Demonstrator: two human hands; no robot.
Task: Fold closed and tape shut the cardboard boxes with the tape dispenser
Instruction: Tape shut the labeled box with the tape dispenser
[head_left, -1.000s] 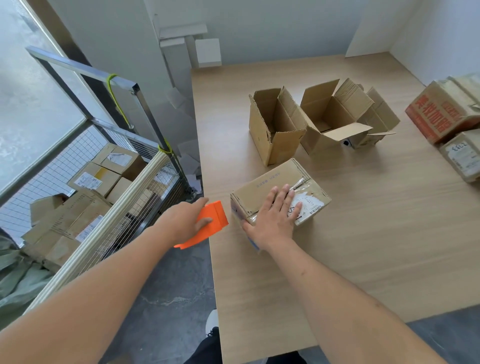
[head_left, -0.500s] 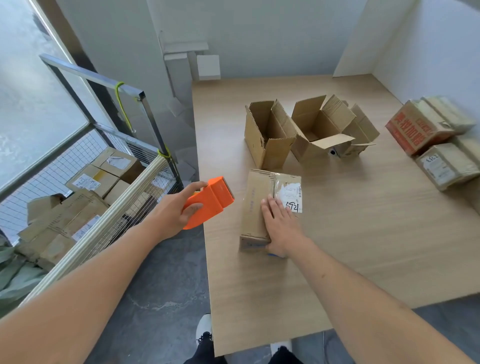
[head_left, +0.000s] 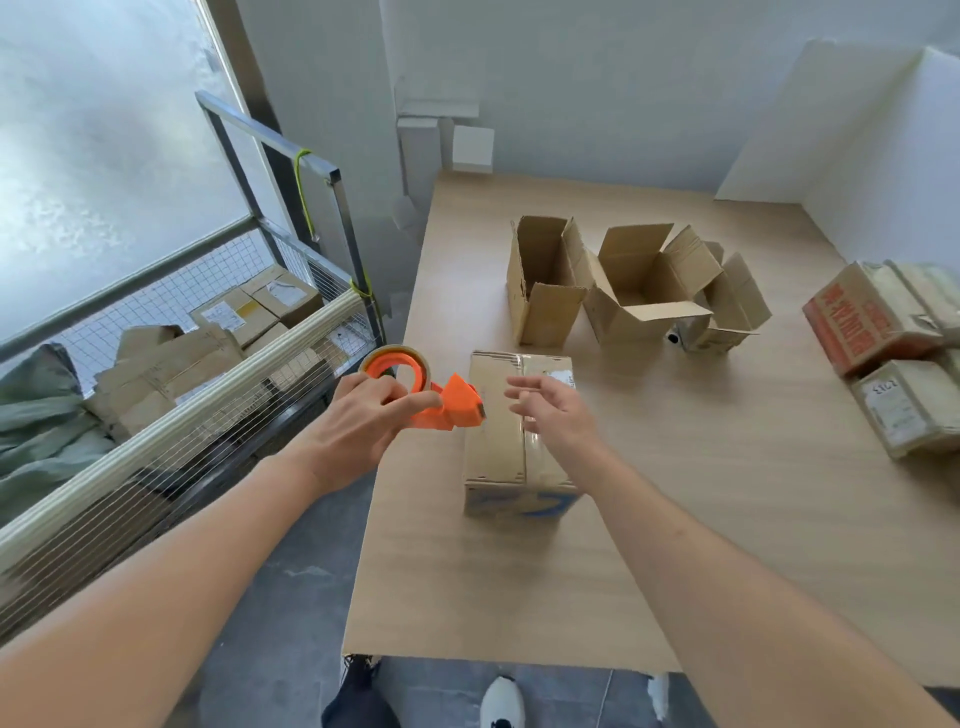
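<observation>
Cardboard box (head_left: 519, 431), flaps folded shut, near-centre on surface (head_left: 727, 519): light, stiff, likely to slide; best steadied flat on top. Left hand (head_left: 358, 421) clamped on orange tape dispenser (head_left: 441, 402), hard plastic, at box's left edge. Right hand (head_left: 550, 410) above box, fingers apart, empty.

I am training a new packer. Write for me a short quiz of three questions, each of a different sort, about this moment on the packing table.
1. True or false: the left hand grips the orange tape dispenser.
2. The right hand is: A) pressing flat on the closed box; B) open above it, holding nothing; C) gripping the dispenser.
3. Fill in: behind the closed box stand open boxes with flaps ____.

Key: 1 true; 2 B; 3 unfolded (still open).
</observation>
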